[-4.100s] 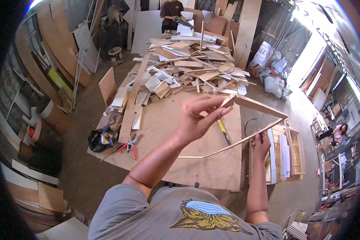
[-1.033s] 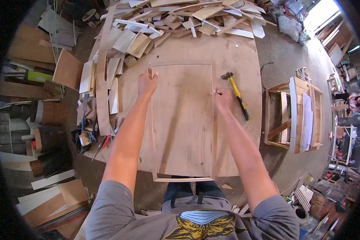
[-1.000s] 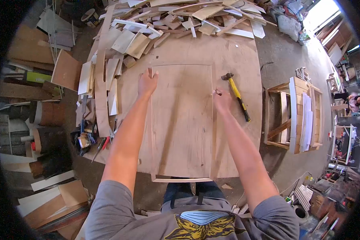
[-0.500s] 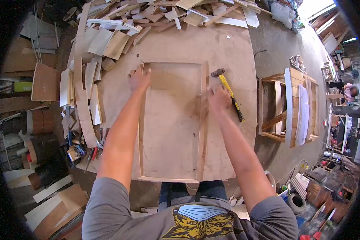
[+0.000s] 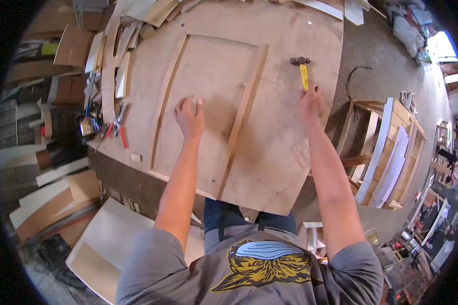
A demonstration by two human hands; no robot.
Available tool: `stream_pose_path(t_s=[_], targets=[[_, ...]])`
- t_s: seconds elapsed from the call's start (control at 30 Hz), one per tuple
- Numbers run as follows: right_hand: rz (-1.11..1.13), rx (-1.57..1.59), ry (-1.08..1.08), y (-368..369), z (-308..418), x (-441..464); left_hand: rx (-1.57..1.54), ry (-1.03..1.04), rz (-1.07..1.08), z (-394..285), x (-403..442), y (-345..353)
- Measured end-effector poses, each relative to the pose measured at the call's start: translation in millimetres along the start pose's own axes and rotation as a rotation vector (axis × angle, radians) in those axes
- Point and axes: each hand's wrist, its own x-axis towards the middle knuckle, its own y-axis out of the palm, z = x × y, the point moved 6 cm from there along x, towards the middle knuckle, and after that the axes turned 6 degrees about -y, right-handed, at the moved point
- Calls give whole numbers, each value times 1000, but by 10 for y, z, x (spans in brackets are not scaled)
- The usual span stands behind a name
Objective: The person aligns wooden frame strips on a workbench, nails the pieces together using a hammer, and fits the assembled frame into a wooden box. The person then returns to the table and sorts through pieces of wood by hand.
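Observation:
A thin rectangular wooden frame lies on the large plywood board, its near end by the board's front edge. Inside the frame's outline is my left hand, fingers apart and holding nothing. To the right of the frame, my right hand is closed round the handle of a hammer with a dark head and a yellow grip. The lower part of the handle is hidden by the hand.
Pliers with red handles lie at the board's left, near a small wood block. Wood offcuts are piled along the far edge. A slatted wooden crate stands on the floor at right.
My right hand has left the frame's right side and taken hold of the hammer. My left hand has let go of the frame's far left corner. The frame now lies slanted in view.

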Motion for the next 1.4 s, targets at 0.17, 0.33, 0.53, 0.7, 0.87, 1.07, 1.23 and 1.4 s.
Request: stream_pose_path(t_s=[0.17,0.33,0.53,0.7,0.87,1.07,1.23,1.4], targets=[[-209,93,-579,105,532,-345,1,-111,-14,-186,-1016,-322],[48,391,-958,91,1667,-1353,-1,-142,102,-206,-1652,-408],[68,292,-871,220,1948,-1676,-45,-87,117,-270,-1733,-426],[-44,323,-811,281,1961,-1744,6,-124,132,-294,-1710,-471],[-6,335,-774,424,1896,-1745,30,-159,159,-255,-1798,-313],[41,572,-728,377,1762,-1584,158,-200,108,-499,-1850,-224],[205,782,-737,196,1557,-1339,201,-312,-63,-818,-2001,-134],[385,806,-722,-95,1157,-1136,28,-331,-172,-1405,-2099,-92]])
